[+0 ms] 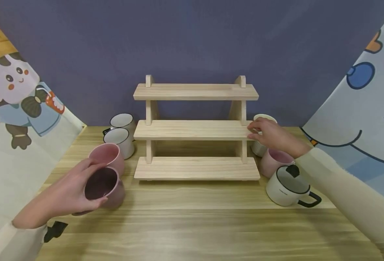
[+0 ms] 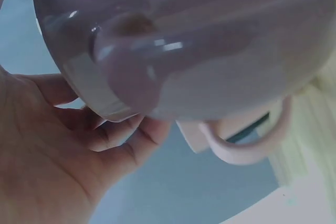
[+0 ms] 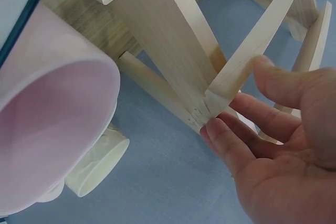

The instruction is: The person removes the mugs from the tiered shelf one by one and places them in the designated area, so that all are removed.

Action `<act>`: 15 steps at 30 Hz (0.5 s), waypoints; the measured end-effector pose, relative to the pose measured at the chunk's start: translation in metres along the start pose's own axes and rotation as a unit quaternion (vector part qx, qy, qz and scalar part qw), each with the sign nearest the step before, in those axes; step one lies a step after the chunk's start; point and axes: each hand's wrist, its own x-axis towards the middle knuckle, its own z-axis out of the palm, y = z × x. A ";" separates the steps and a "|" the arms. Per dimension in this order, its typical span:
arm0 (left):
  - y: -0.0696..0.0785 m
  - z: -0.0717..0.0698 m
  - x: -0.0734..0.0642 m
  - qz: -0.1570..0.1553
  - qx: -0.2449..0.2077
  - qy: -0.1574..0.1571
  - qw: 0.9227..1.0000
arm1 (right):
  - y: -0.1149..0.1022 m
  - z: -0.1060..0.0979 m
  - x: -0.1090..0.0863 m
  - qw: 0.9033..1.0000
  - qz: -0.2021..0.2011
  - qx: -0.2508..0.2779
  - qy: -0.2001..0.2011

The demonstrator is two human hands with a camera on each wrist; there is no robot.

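Observation:
My left hand [image 1: 69, 190] grips a mauve mug [image 1: 115, 194] at the front left, its thumb and fingers round the body and its mouth tilted toward me. The left wrist view shows this mug's glossy side [image 2: 236, 82] close up above the palm. Right behind it stands a pink mug [image 1: 105, 154]. At the right end of the middle shelf, my right hand [image 1: 272, 134] pinches the wooden display rack [image 1: 192, 129]. In the right wrist view the thumb lies on the shelf board [image 3: 257, 40] with fingers beneath. The mauve mug's handle is mostly hidden.
Two white enamel mugs [image 1: 121, 145] with dark rims stand behind, left of the rack. To its right are a cream cup [image 1: 258, 148], a pink mug [image 1: 270, 165] and a white lidded mug [image 1: 281, 194] with a black handle. A dark blue wall [image 1: 192, 43] rises behind.

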 end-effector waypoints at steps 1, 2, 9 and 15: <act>-0.001 0.000 -0.003 0.001 0.001 0.003 1.000 | 0.000 0.000 0.000 1.000 -0.002 -0.001 0.002; -0.002 0.000 -0.005 0.001 0.001 0.006 1.000 | 0.000 0.000 0.000 1.000 -0.004 -0.001 0.003; -0.005 0.003 -0.019 -0.021 0.003 0.005 1.000 | 0.000 0.001 -0.001 1.000 -0.007 0.002 0.006; -0.008 0.005 -0.024 -0.033 0.003 0.006 0.999 | 0.001 0.002 -0.001 1.000 0.000 0.002 -0.002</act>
